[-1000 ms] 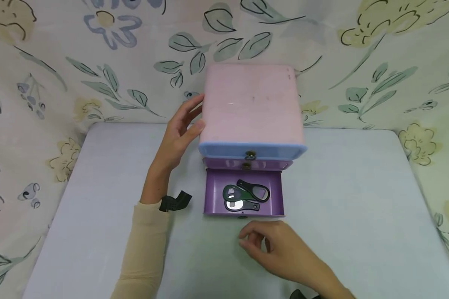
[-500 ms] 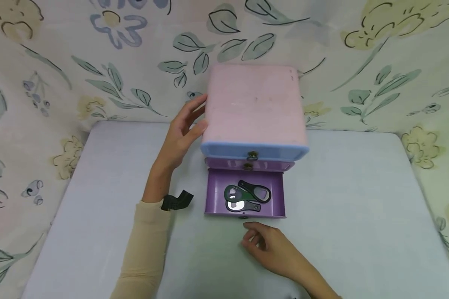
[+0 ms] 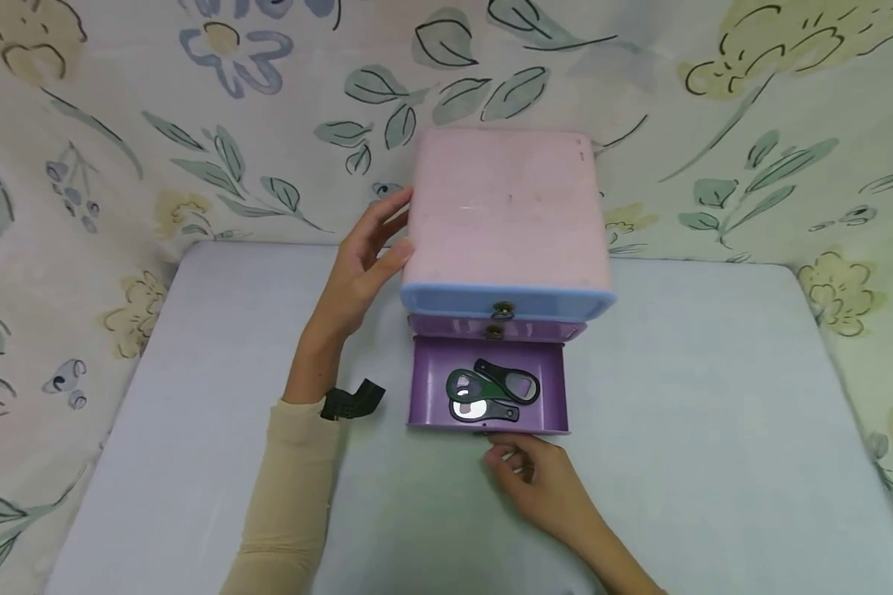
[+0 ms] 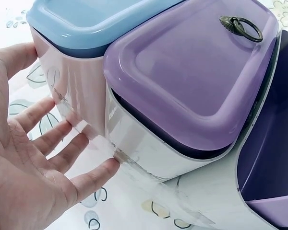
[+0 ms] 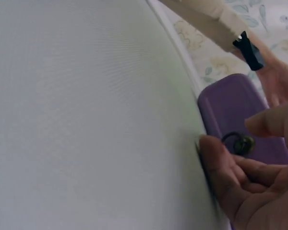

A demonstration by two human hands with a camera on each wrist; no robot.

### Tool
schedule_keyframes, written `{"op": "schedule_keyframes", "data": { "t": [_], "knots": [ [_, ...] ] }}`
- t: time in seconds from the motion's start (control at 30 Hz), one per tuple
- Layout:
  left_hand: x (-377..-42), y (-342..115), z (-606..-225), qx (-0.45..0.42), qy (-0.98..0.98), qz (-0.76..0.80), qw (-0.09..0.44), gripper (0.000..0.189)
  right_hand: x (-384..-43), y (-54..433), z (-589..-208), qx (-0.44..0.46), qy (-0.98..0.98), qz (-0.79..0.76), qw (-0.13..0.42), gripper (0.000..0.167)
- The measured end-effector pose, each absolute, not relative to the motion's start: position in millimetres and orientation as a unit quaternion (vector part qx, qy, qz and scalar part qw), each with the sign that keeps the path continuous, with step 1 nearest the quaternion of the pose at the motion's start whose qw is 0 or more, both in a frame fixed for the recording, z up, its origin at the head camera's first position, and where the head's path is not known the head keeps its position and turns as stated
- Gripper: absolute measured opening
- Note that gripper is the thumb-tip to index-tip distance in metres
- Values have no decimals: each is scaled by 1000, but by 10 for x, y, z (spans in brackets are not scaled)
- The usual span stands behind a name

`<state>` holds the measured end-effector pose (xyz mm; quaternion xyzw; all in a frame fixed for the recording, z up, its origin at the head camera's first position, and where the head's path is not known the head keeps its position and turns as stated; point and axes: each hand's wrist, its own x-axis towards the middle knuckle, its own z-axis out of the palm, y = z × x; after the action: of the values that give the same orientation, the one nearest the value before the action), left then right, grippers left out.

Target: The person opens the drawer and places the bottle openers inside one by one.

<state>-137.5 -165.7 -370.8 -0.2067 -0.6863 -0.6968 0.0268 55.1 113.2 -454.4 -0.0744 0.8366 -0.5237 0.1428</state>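
A small chest of drawers (image 3: 506,215) has a pink top, a blue upper drawer front (image 3: 454,299) and a purple middle one (image 4: 182,81). Its lowest purple drawer (image 3: 427,388) is pulled out. Inside lie several teardrop-shaped green and black items (image 3: 470,387) with shiny parts. Against the chest's left side rest the spread fingertips of my left hand (image 3: 353,277). My right hand (image 3: 539,483) is at the front of the pulled-out drawer, fingers loosely bent. In the right wrist view, thumb and forefinger stand apart around the drawer's metal ring pull (image 5: 240,143).
The white tabletop (image 3: 677,413) extends to both sides of the chest. Behind it hangs floral cloth (image 3: 268,124), which also runs along the sides. A black strap (image 3: 351,400) sits on the left wrist, over a beige sleeve (image 3: 290,496).
The right hand has moved up a little to the front of the pulled-out drawer. My left hand stays against the chest. The drawer and its contents keep their place.
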Motion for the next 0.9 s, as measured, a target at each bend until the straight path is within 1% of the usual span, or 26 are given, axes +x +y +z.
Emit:
{"op": "schedule_keyframes", "data": {
  "t": [0.13, 0.23, 0.33, 0.57, 0.77, 0.9],
  "knots": [
    [-1376, -1644, -3707, -205, -685, -698, 25, 76, 539, 1129, -4577, -64, 842, -521, 120, 15],
    [-1355, -1662, -3707, -203, -685, -700, 25, 71, 525, 1132, -4588, -71, 858, -501, 88, 16],
    [-1351, -1668, -3706, -205, -683, -701, 25, 70, 508, 1159, -4586, -75, 865, -491, 73, 18],
    [-1380, -1672, -3732, -203, -690, -694, 27, 67, 508, 1144, -4635, -82, 842, -523, 105, 19],
    [-1354, -1680, -3712, -196, -686, -700, 26, 63, 508, 1128, -4675, -94, 844, -518, 100, 17],
    [-1361, -1654, -3708, -198, -682, -704, 25, 62, 502, 1150, -4686, -95, 850, -511, 87, 11]
  ]
}}
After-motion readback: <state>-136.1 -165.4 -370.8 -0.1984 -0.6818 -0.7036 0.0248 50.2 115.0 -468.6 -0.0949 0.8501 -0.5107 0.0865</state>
